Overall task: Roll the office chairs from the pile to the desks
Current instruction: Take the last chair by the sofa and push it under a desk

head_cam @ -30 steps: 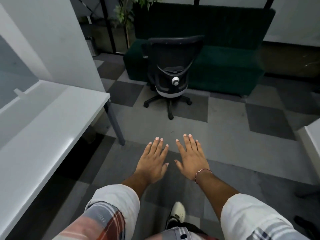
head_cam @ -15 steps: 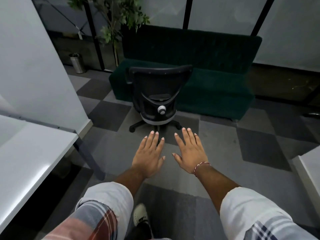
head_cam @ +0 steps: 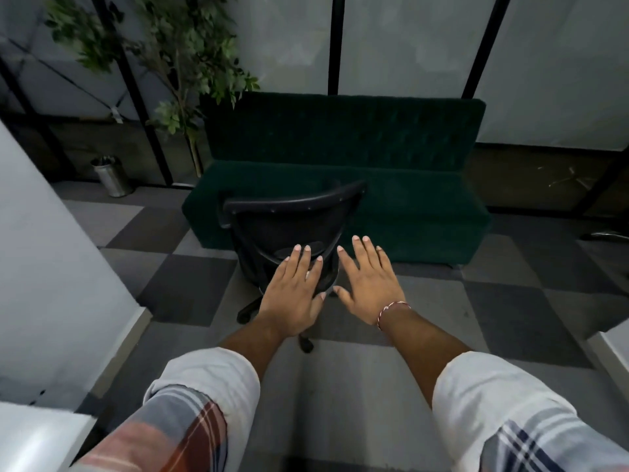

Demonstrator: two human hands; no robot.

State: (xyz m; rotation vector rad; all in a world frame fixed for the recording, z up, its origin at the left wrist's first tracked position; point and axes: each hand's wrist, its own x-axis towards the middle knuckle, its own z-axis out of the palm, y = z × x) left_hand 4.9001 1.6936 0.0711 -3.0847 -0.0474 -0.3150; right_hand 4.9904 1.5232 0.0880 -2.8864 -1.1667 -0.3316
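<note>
A black office chair (head_cam: 289, 219) stands on the carpet with its back towards me, right in front of a dark green sofa (head_cam: 401, 185). Both my arms reach forward, palms down, fingers straight and spread. My left hand (head_cam: 292, 294) lies in front of the chair's lower back and hides it; whether it touches the chair I cannot tell. My right hand (head_cam: 371, 284) hovers just right of the chair, holding nothing. Part of the wheeled base (head_cam: 246, 311) shows below my left hand.
A white desk corner (head_cam: 37, 434) lies at the lower left beside a white wall panel (head_cam: 51, 267). Another white desk edge (head_cam: 612, 345) sits at the right. A potted plant (head_cam: 180, 63) and a metal bin (head_cam: 112, 177) stand at the back left by glass partitions.
I have walked closer to the chair, which now sits under my outstretched hands. The left desk has slid mostly out of view. Both hands stay flat and spread.
</note>
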